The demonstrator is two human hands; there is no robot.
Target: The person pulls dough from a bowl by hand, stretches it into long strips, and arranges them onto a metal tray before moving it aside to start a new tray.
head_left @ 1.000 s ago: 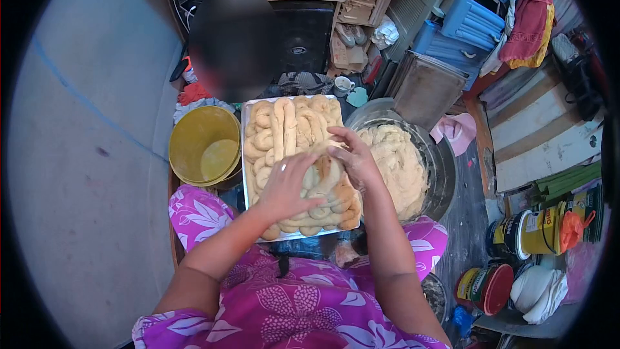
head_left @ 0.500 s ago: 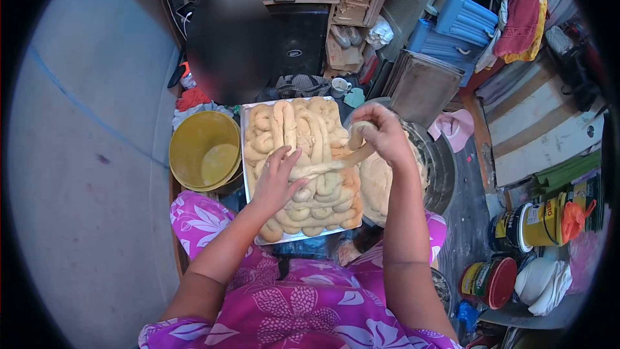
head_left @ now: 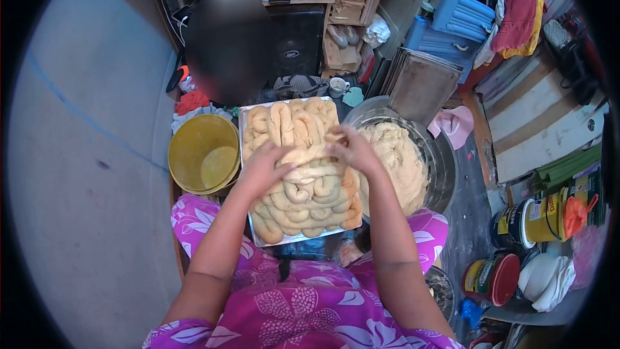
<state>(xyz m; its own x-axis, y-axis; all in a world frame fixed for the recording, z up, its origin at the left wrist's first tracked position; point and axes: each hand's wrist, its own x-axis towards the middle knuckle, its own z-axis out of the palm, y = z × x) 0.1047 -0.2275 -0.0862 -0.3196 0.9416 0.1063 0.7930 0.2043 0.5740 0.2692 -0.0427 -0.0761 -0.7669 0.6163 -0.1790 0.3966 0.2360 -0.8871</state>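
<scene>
A pale dough strand [head_left: 306, 154] lies crosswise over the dough coils heaped on a white-rimmed tray [head_left: 248, 128]. At its left end is my left hand [head_left: 261, 169], with the fingers above the strand and the thumb below it. My right hand [head_left: 355, 152] bends over the right end, its fingertips on the dough and slightly blurred. Between the hands, the strand rests on the coils. Beside the tray on the right, a large metal basin [head_left: 443, 174] contains a soft mass of dough [head_left: 402, 155].
A yellow bucket [head_left: 203, 148] stands left of the tray. Behind are a white cup [head_left: 338, 86], a black speaker [head_left: 294, 48] and stacked flat trays [head_left: 423, 84]. A pink cap [head_left: 454, 127] lies beyond the basin. Several paint tubs, including a red-lidded one [head_left: 502, 279], sit at right.
My right hand has come left and down from above the basin, laying the raised strand end onto the tray. My left hand has shifted slightly left, and the dough in the basin is more exposed.
</scene>
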